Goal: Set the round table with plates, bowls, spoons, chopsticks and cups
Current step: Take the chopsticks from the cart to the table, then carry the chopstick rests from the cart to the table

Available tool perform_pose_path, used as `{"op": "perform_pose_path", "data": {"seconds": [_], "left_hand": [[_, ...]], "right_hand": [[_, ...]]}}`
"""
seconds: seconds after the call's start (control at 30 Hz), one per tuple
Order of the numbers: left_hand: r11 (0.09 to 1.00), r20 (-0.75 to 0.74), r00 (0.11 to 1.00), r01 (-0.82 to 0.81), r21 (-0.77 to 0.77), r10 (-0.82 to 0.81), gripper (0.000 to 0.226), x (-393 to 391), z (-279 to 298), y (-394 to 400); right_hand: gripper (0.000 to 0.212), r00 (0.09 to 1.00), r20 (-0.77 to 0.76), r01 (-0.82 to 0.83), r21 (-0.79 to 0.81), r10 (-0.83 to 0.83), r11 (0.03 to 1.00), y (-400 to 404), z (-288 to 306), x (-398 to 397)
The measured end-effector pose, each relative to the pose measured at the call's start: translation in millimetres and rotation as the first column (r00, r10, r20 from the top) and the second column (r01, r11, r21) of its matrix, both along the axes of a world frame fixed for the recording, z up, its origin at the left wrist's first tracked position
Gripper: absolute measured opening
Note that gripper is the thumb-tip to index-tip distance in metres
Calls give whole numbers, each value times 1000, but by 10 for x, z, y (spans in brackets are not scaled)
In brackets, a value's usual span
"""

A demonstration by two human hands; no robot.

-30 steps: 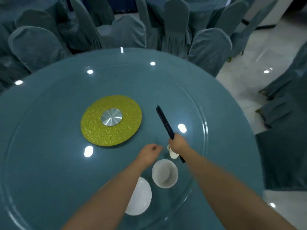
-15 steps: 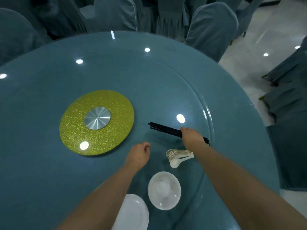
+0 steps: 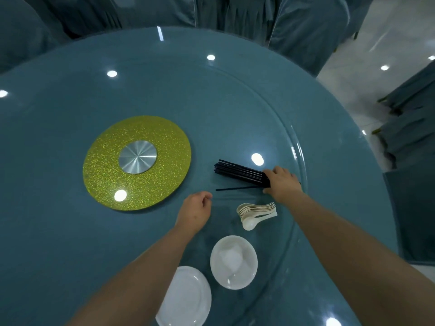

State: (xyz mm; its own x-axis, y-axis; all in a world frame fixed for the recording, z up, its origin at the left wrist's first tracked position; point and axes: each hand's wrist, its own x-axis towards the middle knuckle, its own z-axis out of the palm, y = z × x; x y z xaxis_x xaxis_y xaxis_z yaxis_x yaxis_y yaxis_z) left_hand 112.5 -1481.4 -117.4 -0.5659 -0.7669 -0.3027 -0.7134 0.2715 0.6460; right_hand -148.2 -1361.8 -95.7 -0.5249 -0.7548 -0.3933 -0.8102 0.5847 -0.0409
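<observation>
Two hands work over the glass-topped table (image 3: 70,231): the right hand (image 3: 281,183) lies across the near end of a bundle of black chopsticks (image 3: 237,171) at about 3 o'clock from the gold disc (image 3: 137,162), its grip bent over the sticks so that it holds them down against the glass, though how tightly it closes I cannot tell; the left hand (image 3: 196,209) hovers at 6 o'clock of the bundle's free end, fingers loosely curled and holding nothing. One stray stick (image 3: 237,188) already lies apart from the bundle, on its 6 o'clock side, angled toward the left hand. That split is the main risk, as I judge it: round sticks on smooth glass will roll or fan out if the right hand lifts or relaxes, and some could skate toward the table rim at 3 o'clock and drop to the floor. A second hazard is the stack of white spoons (image 3: 256,214) just at 6 o'clock of the right wrist; a forearm sweep while drawing sticks back could topple them. The bowl (image 3: 233,261) and plate (image 3: 186,297) sit near the person's edge between the forearms, so an elbow pulled in carelessly may nudge either one. No cups are in view
</observation>
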Motion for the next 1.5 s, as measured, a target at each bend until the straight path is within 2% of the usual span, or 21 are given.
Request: {"op": "perform_pose_path", "data": {"seconds": [0.17,0.4,0.63,0.73,0.87,1.0,1.1,1.2,1.33,1.5], "left_hand": [[1000,-5,1000,-4,4,4,23,72,314,57],[999,20,999,37,9,-37,26,295,946,365],[991,15,992,121,50,-122,27,699,1592,1168],[986,-21,990,139,92,-138,28,929,1788,1558],[976,-66,979,197,95,-192,28,1261,1954,2066],[955,-85,958,280,95,-273,23,1539,2072,2569],[938,-108,942,330,110,-319,22,1701,2139,3016],[906,-115,909,411,101,-400,24,1812,2198,3492],[848,-122,856,515,127,-502,24,1936,2243,4265],[747,-99,750,661,73,-654,26,1865,2299,5120]], "right_hand": [[62,997,-26,73,-35,-74,997,125,140,153],[39,988,-32,139,-212,-149,967,510,639,586],[23,978,-8,197,-299,-209,934,1211,1242,1328],[24,972,-5,222,-308,-235,925,1609,1482,1719],[22,943,80,331,-294,-322,897,2209,1718,2251],[35,887,177,462,-348,-427,816,2830,1872,2792],[26,862,190,506,-358,-469,784,3350,1971,3250],[26,839,201,543,-366,-506,756,3810,2060,3610],[37,769,240,637,-369,-593,677,4546,2136,3941],[32,639,270,759,-374,-720,533,5480,2271,4103]]}}
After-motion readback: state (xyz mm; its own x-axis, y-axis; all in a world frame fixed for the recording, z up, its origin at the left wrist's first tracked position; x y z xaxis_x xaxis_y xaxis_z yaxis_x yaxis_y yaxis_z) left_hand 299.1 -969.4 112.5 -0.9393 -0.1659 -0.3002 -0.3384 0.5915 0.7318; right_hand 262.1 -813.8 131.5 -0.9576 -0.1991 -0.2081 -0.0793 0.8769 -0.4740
